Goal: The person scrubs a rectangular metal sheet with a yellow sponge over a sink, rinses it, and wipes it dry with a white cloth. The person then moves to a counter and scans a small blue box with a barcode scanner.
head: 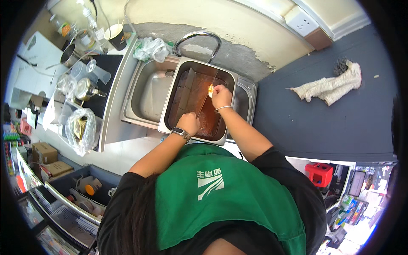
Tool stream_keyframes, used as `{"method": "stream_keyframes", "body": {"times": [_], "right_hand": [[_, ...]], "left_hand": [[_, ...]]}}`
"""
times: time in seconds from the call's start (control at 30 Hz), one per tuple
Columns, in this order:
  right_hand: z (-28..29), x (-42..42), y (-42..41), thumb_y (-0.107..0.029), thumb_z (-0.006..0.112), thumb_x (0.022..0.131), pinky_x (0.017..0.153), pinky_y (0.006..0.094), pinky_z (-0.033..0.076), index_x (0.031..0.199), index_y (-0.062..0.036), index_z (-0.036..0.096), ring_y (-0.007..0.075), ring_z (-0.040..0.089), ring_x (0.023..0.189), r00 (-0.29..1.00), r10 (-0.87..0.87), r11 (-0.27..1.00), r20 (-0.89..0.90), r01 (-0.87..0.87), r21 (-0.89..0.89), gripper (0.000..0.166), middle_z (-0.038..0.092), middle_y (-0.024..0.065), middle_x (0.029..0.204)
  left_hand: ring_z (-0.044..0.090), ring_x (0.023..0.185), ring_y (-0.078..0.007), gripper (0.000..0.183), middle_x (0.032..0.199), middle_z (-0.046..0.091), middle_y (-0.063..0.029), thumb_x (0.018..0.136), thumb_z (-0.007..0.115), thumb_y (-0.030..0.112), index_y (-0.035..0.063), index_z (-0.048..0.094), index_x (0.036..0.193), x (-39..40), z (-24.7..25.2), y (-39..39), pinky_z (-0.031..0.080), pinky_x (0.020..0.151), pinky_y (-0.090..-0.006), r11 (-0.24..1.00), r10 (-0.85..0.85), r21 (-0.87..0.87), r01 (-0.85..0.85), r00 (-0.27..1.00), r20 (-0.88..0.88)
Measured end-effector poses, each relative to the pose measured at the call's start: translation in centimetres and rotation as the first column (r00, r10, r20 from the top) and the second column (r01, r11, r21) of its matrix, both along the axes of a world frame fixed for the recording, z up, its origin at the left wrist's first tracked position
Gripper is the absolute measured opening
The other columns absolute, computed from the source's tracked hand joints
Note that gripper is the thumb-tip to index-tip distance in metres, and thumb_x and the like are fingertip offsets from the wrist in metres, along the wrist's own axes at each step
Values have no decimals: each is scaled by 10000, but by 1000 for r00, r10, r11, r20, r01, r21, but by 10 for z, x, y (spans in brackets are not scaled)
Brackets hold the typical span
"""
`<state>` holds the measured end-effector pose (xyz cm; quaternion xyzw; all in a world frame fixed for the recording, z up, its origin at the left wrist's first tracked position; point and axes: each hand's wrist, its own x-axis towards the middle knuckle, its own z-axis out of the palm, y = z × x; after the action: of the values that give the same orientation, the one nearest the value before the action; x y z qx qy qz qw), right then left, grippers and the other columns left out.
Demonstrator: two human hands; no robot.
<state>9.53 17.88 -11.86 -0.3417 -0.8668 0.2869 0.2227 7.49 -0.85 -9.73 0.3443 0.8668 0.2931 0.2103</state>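
A deep rectangular stainless steel pan (164, 116) rests across the sink, with reddish-brown liquid inside. Thin metal divider strips (186, 91) run lengthwise in it. My left hand (188, 123), wearing a watch, is closed at the near end of a thin metal divider (205, 101); its fingertips are partly hidden. Farther up that divider, my right hand (222, 96) pinches a small white wad (210, 91) stained orange, perhaps a sponge or cloth. The wad is beside the divider's upper part; I cannot tell whether they touch.
A chrome faucet (199, 34) arches behind the pan. Sink basins (149, 92) show on both sides. A plastic bag (154, 49) lies at the back left. Cups, a glass teapot (84, 89) and a paper cup (116, 36) crowd the left counter. A cloth (331, 84) and steel scourer (341, 66) lie right.
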Motion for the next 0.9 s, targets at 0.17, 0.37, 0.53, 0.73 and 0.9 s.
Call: {"method": "stream_keyframes", "body": {"times": [0.17, 0.37, 0.53, 0.73, 0.9], "right_hand": [[-10, -3, -22, -21, 618, 740, 732, 415, 501, 800, -25, 611, 339, 628, 781, 994, -76, 988, -80, 65, -138, 61, 641, 177, 813], [-7, 1, -30, -22, 600, 745, 725, 382, 514, 809, -30, 632, 319, 645, 766, 994, -79, 940, -73, 50, -338, 72, 657, 168, 802], [-8, 2, -30, -24, 604, 742, 700, 329, 528, 853, -23, 648, 252, 677, 741, 997, -65, 959, 51, 77, -272, 119, 681, 147, 802], [-12, -5, -22, -43, 603, 752, 700, 354, 525, 831, -38, 664, 288, 665, 751, 983, -153, 960, -99, 124, -251, 100, 672, 147, 818], [-10, -4, -46, -70, 601, 759, 696, 381, 524, 833, -55, 680, 342, 649, 762, 997, -73, 971, 31, 78, -226, 109, 653, 185, 810]], "left_hand": [[614, 717, -398, 179, 705, 613, -237, 768, 649, 157, -8, 583, 775, -5, -7, -3, 503, 674, -468, 999, -32, 36, 36, 994, -103], [614, 736, -385, 158, 737, 627, -210, 761, 647, 141, -11, 620, 795, -20, -11, 9, 505, 675, -444, 989, -36, 138, 55, 990, -134], [613, 800, -401, 131, 810, 630, -251, 772, 603, 107, 3, 665, 822, -35, -9, 24, 501, 736, -464, 990, -77, 106, 96, 983, -167], [642, 761, -348, 132, 793, 654, -196, 763, 627, 117, 11, 677, 823, -43, -10, 36, 520, 711, -412, 996, -69, 41, 75, 987, -143], [625, 742, -374, 75, 763, 635, -207, 740, 605, 66, 3, 647, 741, -44, -10, 34, 507, 697, -447, 994, -92, 44, 101, 979, -181]]}}
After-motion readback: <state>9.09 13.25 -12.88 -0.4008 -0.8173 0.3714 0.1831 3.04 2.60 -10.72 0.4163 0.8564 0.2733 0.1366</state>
